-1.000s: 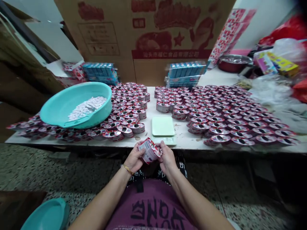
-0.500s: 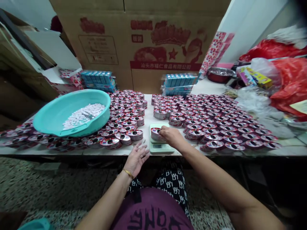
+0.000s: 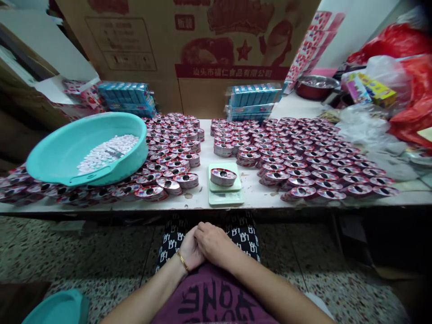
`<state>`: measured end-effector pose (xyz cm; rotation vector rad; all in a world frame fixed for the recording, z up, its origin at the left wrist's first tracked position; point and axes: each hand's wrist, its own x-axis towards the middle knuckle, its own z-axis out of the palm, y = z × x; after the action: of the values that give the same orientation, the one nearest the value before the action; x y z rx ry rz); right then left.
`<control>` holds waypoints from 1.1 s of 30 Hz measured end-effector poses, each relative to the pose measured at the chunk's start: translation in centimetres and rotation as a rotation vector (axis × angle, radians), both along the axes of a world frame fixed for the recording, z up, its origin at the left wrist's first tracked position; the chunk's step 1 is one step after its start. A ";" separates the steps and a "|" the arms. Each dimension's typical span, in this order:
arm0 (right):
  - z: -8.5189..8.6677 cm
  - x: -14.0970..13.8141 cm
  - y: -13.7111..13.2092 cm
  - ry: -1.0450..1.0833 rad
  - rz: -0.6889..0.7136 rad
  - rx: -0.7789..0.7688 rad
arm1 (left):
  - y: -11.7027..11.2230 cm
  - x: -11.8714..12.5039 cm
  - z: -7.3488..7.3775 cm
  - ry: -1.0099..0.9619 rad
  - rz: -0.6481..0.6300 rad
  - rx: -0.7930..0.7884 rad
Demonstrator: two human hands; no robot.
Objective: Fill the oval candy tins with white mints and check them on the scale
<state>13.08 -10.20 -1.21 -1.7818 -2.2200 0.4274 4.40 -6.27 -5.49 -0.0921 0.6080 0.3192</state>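
Note:
My left hand (image 3: 189,252) and my right hand (image 3: 214,243) rest together over my lap, just in front of the table edge. The right one lies over the left, its fingers bent and pressed together. Most of the left fingers are hidden beneath it; a gold bracelet circles that wrist. Ahead of both hands, apart from them, a pale green scale (image 3: 225,198) stands on the table. On its platform sits one flattened red-and-silver printed roll (image 3: 223,177) with a dark hole in the middle. What the roll is made of I cannot tell.
Rows of similar rolls (image 3: 300,173) cover the table at right and left. A turquoise basin (image 3: 47,157) holding small white pieces rests over some at left. Behind stand blue packs (image 3: 253,101) and a large cardboard box (image 3: 202,96). Plastic bags (image 3: 361,126) lie at far right.
My right hand has let go of the roll on the scale and drawn back to my lap. The open left hand has come back too, and the two now lie together. The view has shifted.

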 end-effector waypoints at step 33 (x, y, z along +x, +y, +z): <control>3.2 11.6 7.1 -0.174 -0.349 0.295 | 3.2 -0.3 -0.8 0.354 -0.068 -0.033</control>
<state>24.70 -3.09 1.95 -2.0414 -1.8928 -0.1262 4.13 -3.04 -6.29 -0.0458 0.9651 0.2609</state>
